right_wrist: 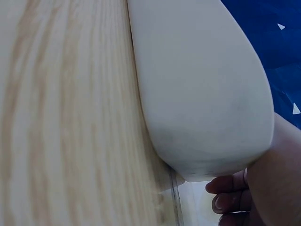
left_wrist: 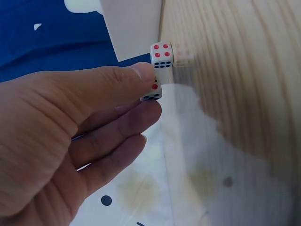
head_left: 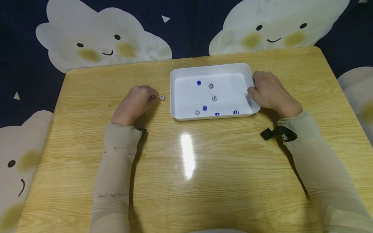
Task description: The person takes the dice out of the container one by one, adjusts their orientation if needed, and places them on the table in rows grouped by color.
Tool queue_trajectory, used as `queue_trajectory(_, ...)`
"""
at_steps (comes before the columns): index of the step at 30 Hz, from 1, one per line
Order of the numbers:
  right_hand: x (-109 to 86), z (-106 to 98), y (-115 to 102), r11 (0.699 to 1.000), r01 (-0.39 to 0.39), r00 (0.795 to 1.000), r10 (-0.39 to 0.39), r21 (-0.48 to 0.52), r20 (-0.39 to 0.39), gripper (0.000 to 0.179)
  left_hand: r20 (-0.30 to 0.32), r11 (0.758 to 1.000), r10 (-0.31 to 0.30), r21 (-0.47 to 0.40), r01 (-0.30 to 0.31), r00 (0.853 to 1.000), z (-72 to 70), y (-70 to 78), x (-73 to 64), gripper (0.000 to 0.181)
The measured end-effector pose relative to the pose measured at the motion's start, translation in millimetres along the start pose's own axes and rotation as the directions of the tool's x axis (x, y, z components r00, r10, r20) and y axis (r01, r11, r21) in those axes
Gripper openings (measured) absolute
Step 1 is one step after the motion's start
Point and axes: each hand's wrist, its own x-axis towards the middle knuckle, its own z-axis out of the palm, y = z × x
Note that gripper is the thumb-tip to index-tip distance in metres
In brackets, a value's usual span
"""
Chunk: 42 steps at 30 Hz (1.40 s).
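My left hand (head_left: 135, 104) pinches a white die (left_wrist: 153, 93) between thumb and fingers, close over the wooden table left of the tray. Just beyond the fingertips, a second white die (left_wrist: 162, 55) sits on the table with four red pips showing on one side. My right hand (head_left: 269, 92) grips the right end wall of a white rectangular tray (head_left: 183, 94), thumb over the rim and fingers outside. Loose in the tray lie several blue dice (head_left: 205, 108) and three whitish dice (head_left: 214, 98).
The wooden table (head_left: 163, 184) spreads around the tray, with a bright light reflection in front of it. A dark blue cloth with cloud faces (head_left: 99, 42) hangs behind and beside the table. Black camera mounts (head_left: 279, 133) sit on the wrists.
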Motion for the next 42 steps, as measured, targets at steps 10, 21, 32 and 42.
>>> queue_trajectory(10,-0.9,-0.3,-0.3,1.000,-0.004,1.000,0.004,0.005,0.000,0.028,0.018,1.000,-0.001,0.011,0.000,1.000,2.7,-1.2,2.3,0.015)
queue_trajectory(21,-1.1,-0.5,-0.8,1.000,-0.004,1.000,0.004,0.006,0.005,0.029,0.035,1.000,-0.005,0.025,0.005,0.999,4.1,-0.9,2.5,0.016)
queue_trajectory(32,-1.4,-2.7,-1.0,1.000,-0.012,1.000,0.012,0.003,0.019,0.032,0.022,1.000,0.000,0.029,-0.001,1.000,5.5,-2.3,2.9,0.016)
queue_trajectory(42,-2.0,-1.4,-0.7,0.999,0.030,0.999,-0.029,0.029,-0.024,0.025,0.026,0.999,-0.026,0.028,0.026,0.999,6.3,-1.6,2.2,0.016)
